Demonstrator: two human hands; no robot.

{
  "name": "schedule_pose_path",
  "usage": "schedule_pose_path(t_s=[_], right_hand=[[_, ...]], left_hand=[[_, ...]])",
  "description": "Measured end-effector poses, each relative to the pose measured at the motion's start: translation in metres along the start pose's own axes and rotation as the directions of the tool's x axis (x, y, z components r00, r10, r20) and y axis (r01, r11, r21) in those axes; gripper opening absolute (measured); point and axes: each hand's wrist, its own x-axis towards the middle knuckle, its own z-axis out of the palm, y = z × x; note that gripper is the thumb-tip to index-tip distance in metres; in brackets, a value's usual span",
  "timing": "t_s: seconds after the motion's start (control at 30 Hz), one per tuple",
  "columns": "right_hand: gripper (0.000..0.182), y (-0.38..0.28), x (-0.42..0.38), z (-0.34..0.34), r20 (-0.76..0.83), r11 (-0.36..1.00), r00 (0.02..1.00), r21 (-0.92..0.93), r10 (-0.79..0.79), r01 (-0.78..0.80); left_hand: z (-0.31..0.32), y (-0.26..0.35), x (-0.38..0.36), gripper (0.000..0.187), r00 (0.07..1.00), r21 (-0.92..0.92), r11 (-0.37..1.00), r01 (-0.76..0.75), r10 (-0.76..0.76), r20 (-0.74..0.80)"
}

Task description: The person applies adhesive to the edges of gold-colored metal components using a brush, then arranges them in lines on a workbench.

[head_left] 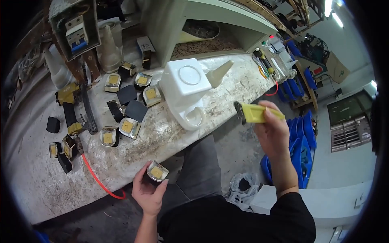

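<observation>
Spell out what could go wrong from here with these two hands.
The left hand holds the small yellow-centred piece just off the bench's front edge, so a slip could drop it to the floor. The right hand holds the yellow-handled brush beyond the bench too; if it is wet, drips would likely miss the bench. The red hose curves over the edge near the left hand and might snag, tugging the yellow-and-black tool.

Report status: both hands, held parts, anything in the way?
Left hand gripping black block with yellow pad. Right hand raised, holding yellow-handled brush. Brush and block apart, nothing visible between them.
</observation>
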Motion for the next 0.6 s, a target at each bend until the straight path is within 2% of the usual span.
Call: schedule_pose_path(t_s=[0.1, 0.23, 0.3, 0.33, 0.4, 0.47, 0.57, 0.6], right_hand=[[0.026, -0.009, 0.010, 0.000, 0.079, 0.998, 0.997, -0.055, 0.027, -0.022], [0.025, 0.009, -0.005, 0.013, 0.176, 0.964, 0.976, -0.256, 0.125, -0.078], [0.023, 0.018, -0.029, 0.021, 0.298, 0.956, 0.953, -0.292, 0.050, 0.041], [0.023, 0.024, -0.042, 0.026, 0.301, 0.964, 0.951, -0.265, 0.065, 0.017], [0.025, 0.030, -0.062, 0.034, 0.425, 0.893, 0.895, -0.338, -0.136, 0.296], [0.025, 0.034, -0.074, 0.038, 0.474, 0.872, 0.860, -0.321, -0.190, 0.369], [0.022, 0.048, -0.086, 0.044, 0.428, 0.883, 0.864, -0.251, -0.266, 0.397], [0.022, 0.054, -0.089, 0.047, 0.418, 0.884, 0.866, -0.244, -0.275, 0.399]], left_hand=[[0.009, -0.012, -0.001, 0.068, 0.996, 0.054, 0.995, -0.081, 0.080, 0.029], [0.021, -0.025, 0.003, 0.069, 0.940, 0.147, 0.932, -0.332, 0.339, -0.028], [0.022, -0.029, 0.010, 0.073, 0.830, 0.279, 0.792, -0.543, 0.557, 0.032], [0.022, -0.025, 0.012, 0.073, 0.834, 0.312, 0.785, -0.535, 0.551, 0.045], [0.030, -0.017, 0.021, 0.078, 0.641, 0.478, 0.525, -0.704, 0.760, 0.110], [0.033, -0.008, 0.024, 0.078, 0.606, 0.494, 0.474, -0.729, 0.782, 0.144], [0.039, 0.001, 0.027, 0.078, 0.491, 0.534, 0.341, -0.773, 0.855, 0.165], [0.041, 0.002, 0.026, 0.078, 0.487, 0.528, 0.334, -0.781, 0.855, 0.178]])
